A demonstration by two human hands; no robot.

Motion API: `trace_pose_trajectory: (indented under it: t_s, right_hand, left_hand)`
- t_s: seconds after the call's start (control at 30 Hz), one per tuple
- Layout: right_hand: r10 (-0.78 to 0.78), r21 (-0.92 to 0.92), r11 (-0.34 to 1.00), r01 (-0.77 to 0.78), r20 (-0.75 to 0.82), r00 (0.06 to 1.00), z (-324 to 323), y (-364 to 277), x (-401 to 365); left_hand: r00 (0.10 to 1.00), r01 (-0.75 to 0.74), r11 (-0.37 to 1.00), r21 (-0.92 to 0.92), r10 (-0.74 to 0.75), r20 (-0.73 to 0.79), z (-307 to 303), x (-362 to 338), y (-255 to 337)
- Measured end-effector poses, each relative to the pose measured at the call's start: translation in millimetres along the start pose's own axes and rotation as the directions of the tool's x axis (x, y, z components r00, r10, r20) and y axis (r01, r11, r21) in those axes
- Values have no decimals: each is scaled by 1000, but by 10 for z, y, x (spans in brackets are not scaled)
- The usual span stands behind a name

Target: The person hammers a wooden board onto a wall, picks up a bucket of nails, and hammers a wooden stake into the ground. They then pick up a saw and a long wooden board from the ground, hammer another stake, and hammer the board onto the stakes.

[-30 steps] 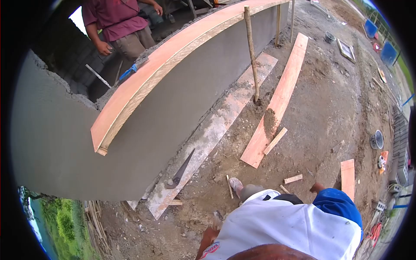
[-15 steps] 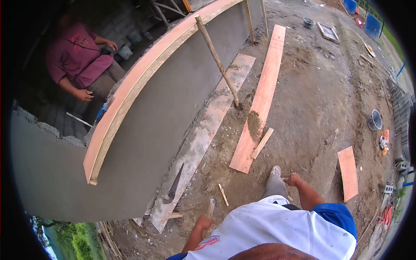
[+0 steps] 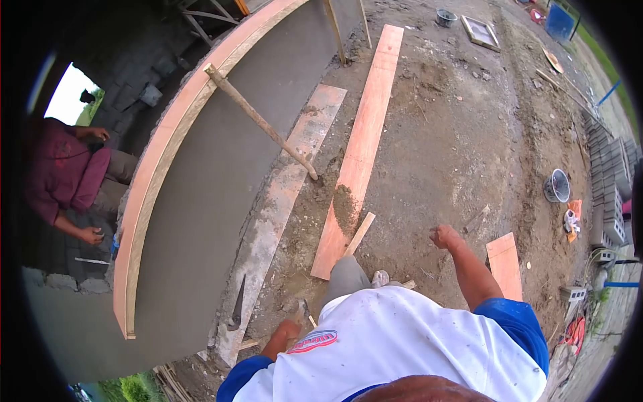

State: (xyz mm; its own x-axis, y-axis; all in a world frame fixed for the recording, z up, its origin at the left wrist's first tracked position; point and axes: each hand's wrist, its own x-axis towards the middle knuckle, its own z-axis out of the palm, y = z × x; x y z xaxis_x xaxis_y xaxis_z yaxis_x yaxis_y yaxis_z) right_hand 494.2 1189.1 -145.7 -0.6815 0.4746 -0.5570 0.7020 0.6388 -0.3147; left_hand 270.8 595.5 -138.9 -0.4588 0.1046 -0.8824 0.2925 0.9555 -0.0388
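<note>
My left hand (image 3: 289, 329) is low by my side, its fingers closed around a small pale, wood-coloured thing (image 3: 299, 311), partly blurred, with a dark part near its tip. Out to the right over the dirt is my right hand (image 3: 446, 236), with loosely bent fingers and nothing visible in them. A handsaw (image 3: 238, 307) lies on the stained board (image 3: 268, 224) along the wall's foot. Ahead of me a long plywood strip (image 3: 365, 144) lies on the ground, smeared with wet mortar (image 3: 345, 209). A short wooden slat (image 3: 360, 234) rests across its near end.
A curved plywood form (image 3: 171, 137) tops the grey plastered wall (image 3: 207, 167), with a wooden pole (image 3: 261, 120) leaning on it. Behind it is a person in a maroon shirt (image 3: 60, 164). Rightward are a plywood piece (image 3: 506, 264), a bucket (image 3: 556, 186) and stacked concrete blocks (image 3: 608, 194).
My view has shifted, so the wall and boards sit further left. My right arm has stretched forward, away from my body. My left hand still grips the pale thing.
</note>
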Motion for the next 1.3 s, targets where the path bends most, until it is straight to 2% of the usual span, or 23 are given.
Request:
trace_pose_trajectory:
  t_s: [0.07, 0.2, 0.27, 0.33, 0.4, 0.5, 0.53, 0.63, 0.7, 0.77, 0.8, 0.83, 0.93, 1.0, 1.03, 1.1, 1.13, 1.2, 1.23, 1.3]
  right_hand:
    - [2, -61, 998, 1, 62, 998, -301, -173, 44]
    - [-110, 264, 955, 137, -113, 987, -255, 52, 239]
    - [-39, 103, 995, 16, 225, 974, -390, 278, 497]
    - [-66, 146, 989, 22, 304, 950, -837, 421, 682]
    - [13, 93, 995, -44, 311, 950, -952, 848, 1344]
    - [20, 214, 976, -39, 93, 995, -1733, 1113, 2274]
    - [33, 263, 963, -52, 77, 997, -2015, 1187, 2541]
    - [86, 383, 921, -74, -14, 996, -2918, 1367, 3273]
    - [167, 444, 890, -103, -108, 980, -3410, 1485, 3578]
    - [233, 595, 799, -89, -169, 958, -3763, 1658, 3731]
    - [268, 663, 745, -76, -193, 944, -3904, 1782, 3813]
    - [279, 639, 761, -111, -167, 946, -4008, 1933, 3888]
    - [338, 581, 779, -236, -72, 938, -4231, 2429, 4084]
    - [397, 563, 755, -338, 18, 918, -4464, 2745, 4301]
    - [384, 536, 773, -338, 29, 923, -4562, 2975, 4561]
    - [355, 479, 807, -345, 74, 932, -4570, 3456, 5040]
    - [332, 443, 827, -346, 110, 937, -4918, 3551, 5281]
    - [322, 458, 844, -278, -19, 947, -5372, 3768, 5844]
    - [269, 461, 859, -222, -37, 963, -5754, 3780, 6054]
    - [209, 524, 841, -131, -91, 974, -6652, 3665, 6649]
  left_hand:
    - [997, -54, 997, 49, 51, 59, -220, 170, 435]
    - [976, -150, 982, 116, 128, 177, -648, 626, 1311]
    - [963, -189, 972, 136, 157, 218, -928, 936, 1772]
    - [950, -216, 964, 156, 171, 263, -1287, 1289, 2255]
    - [937, -234, 955, 185, 171, 305, -1728, 1690, 2824]
    - [926, -259, 936, 238, 171, 335, -2610, 2224, 3774]
    - [931, -278, 924, 264, 191, 311, -2995, 2272, 4128]
    - [949, -316, 889, 332, 290, 127, -4196, 2286, 5093]
    - [929, -350, 921, 170, 365, -65, -5101, 1946, 5741]
    - [922, -375, 921, -103, 359, -146, -5820, 1738, 6287]
    - [878, -434, 891, -130, 387, -281, -6140, 1522, 6602]
    - [817, -496, 856, -144, 403, -413, -6415, 1310, 6924]
    - [538, -742, 657, -137, 460, -707, -7015, 1151, 7751]
    - [654, -741, 552, -381, 465, -597, -7400, 1371, 8277]
    - [704, -710, 497, -499, 471, -532, -7574, 1467, 8541]
    - [737, -673, 501, -544, 393, -550, -7856, 1485, 9122]
    - [750, -657, 494, -570, 351, -560, -7949, 1498, 9447]
    - [794, -589, 546, -596, 256, -551, -8151, 1520, 9974]
    - [813, -552, 570, -609, 206, -544, -8247, 1499, 10197]
    - [847, -481, 686, -545, 204, -491, -8492, 1515, 10583]
